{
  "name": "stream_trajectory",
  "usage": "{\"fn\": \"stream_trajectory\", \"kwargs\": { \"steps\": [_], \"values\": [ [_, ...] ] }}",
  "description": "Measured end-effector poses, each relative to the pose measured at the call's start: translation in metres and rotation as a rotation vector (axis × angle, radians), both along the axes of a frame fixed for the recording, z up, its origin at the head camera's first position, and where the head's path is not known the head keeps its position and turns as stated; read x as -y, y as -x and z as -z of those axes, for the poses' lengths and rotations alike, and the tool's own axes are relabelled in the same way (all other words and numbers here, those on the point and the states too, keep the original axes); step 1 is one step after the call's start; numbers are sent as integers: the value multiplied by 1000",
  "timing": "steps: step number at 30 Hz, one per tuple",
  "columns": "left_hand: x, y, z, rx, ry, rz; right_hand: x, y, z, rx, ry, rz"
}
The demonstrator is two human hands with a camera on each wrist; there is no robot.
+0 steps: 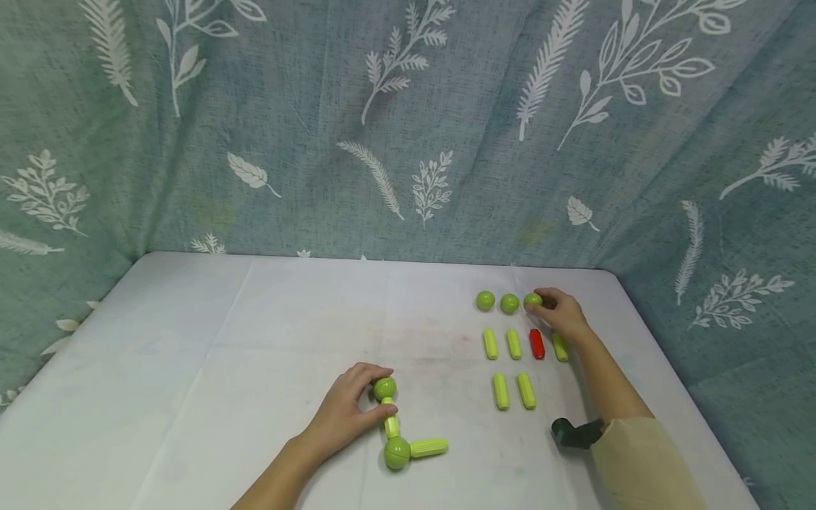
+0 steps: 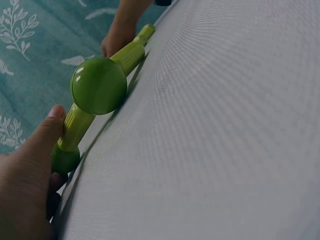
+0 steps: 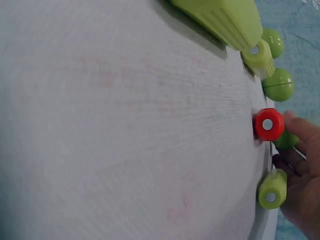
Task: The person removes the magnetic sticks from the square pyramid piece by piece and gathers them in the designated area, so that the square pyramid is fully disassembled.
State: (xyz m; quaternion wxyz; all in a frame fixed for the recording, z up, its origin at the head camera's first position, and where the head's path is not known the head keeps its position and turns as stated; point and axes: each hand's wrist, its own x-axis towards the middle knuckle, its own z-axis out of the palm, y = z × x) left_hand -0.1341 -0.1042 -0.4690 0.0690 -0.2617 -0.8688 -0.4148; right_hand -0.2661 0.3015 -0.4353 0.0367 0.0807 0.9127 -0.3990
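My left hand [image 1: 349, 402] holds one end of a joined toy piece, its fingers over a green ball [image 1: 384, 388] and its thumb against the short yellow-green rod [image 1: 392, 426] below it. That rod runs to a second green ball [image 1: 397, 453], from which another yellow-green rod [image 1: 429, 447] sticks out to the right. At the back right, my right hand [image 1: 561, 313] pinches the rightmost green ball [image 1: 533, 300] of a row. In the right wrist view, a red rod [image 3: 269, 124] with a silvery round end partly hides this ball [image 3: 286, 140].
Two more green balls [image 1: 485, 300] complete the back row. Before them lie yellow-green rods [image 1: 489, 344] and the red rod, with two further rods [image 1: 501, 392] nearer me. One yellow-green rod [image 1: 560, 347] lies just below my right hand. A leaf-patterned curtain [image 1: 306, 142] hangs behind the white table [image 1: 287, 319].
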Motion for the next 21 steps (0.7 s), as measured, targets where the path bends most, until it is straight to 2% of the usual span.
{"fn": "stream_trajectory", "kwargs": {
  "steps": [3,5,7,9,11,13,21],
  "values": [
    [4,-1,-5,101,-17,79,0,-5,-3,-15,18,-28],
    [6,-1,-6,123,-3,131,3,-11,-6,-66,12,-55],
    [7,-1,-7,106,24,156,7,-19,-8,-157,2,-100],
    [6,-1,-6,57,54,151,14,-27,-12,-268,-10,-141],
    [5,0,-5,37,61,139,23,-36,-16,-368,-3,-190],
    [4,-1,-5,26,65,122,32,-45,-19,-430,14,-248],
    [2,-1,-2,13,47,90,72,-81,-26,-501,-3,-577]
  ]
}}
